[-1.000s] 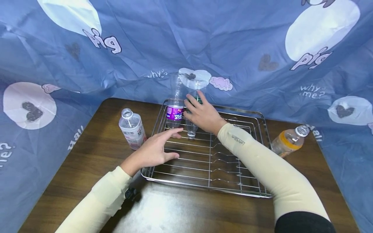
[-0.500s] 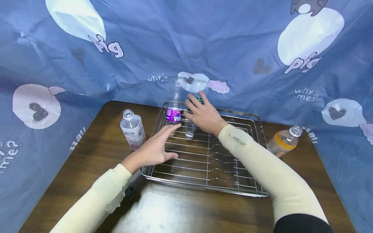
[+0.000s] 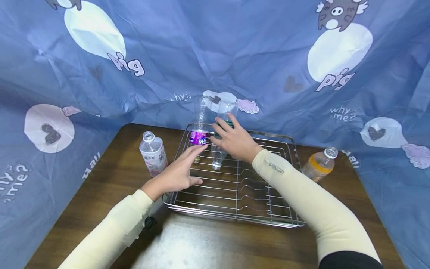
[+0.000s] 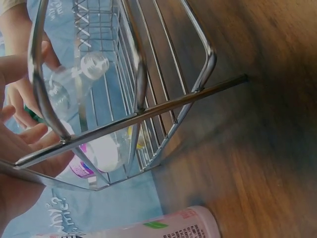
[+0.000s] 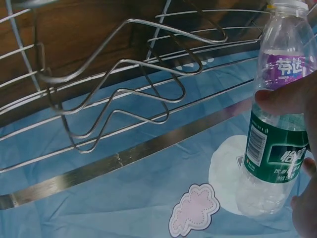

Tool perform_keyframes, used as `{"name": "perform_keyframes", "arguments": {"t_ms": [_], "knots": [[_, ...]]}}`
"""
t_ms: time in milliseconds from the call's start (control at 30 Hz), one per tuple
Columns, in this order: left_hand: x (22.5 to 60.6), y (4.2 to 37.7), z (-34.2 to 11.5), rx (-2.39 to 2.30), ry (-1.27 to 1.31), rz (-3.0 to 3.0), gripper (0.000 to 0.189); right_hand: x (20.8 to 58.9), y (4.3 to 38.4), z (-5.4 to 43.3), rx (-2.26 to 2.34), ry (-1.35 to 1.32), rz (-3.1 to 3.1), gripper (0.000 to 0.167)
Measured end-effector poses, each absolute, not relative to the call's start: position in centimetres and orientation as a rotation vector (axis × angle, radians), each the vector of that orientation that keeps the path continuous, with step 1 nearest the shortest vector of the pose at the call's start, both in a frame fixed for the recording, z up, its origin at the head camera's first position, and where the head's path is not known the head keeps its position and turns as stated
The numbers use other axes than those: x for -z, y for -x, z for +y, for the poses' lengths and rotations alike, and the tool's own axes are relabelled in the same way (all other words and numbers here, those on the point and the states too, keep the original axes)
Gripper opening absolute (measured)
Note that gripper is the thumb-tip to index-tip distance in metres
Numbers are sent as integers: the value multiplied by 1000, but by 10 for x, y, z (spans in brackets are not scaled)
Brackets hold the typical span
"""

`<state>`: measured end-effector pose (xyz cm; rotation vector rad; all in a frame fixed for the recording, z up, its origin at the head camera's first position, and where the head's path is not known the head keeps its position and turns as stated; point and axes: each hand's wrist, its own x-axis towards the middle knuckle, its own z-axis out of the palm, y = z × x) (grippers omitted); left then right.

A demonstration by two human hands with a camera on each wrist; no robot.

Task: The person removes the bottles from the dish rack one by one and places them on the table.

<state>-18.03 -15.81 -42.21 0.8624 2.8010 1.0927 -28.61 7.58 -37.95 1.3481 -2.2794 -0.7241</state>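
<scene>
My right hand [image 3: 236, 141] grips a clear plastic bottle [image 5: 270, 193] with a green label, thumb across its front and fingers round its far side. The bottle is neck down over the wire dish rack [image 4: 138, 118], its mouth end low among the wires. To its left, a clear bottle with a purple label [image 3: 198, 137] also points neck down in the rack and leans against the back. My left hand [image 3: 179, 173] is over the rack's left side, thumb and fingers spread apart, holding nothing. Its fingertips overlap the purple-labelled bottle's lower part in the head view.
An uncapped bottle with a white and pink label [image 3: 154, 157] stands left of the rack. On the right stands an uncapped bottle with an orange band [image 3: 317, 166]. A blue printed cloth [image 3: 174, 56] hangs behind the wooden table [image 3: 215, 243].
The head view has tilted up a little, so the rack and bottles sit lower in it. The right hand stays on the green-labelled bottle and the left hand keeps its place.
</scene>
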Motion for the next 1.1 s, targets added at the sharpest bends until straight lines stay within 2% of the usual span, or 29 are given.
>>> {"name": "perform_keyframes", "arguments": {"t_ms": [200,500,800,1100], "knots": [[418,181,-154,-1034,-890,2828,111,377,283,82,715,-1352,-2264,53],[410,182,-152,-985,-890,2858,114,376,280,91,623,-1361,-2328,71],[407,188,-153,-905,-889,2874,110,374,276,97,556,-1377,-2343,70],[399,196,-150,-848,-920,2929,109,375,273,105,451,-1413,-2353,80]]}}
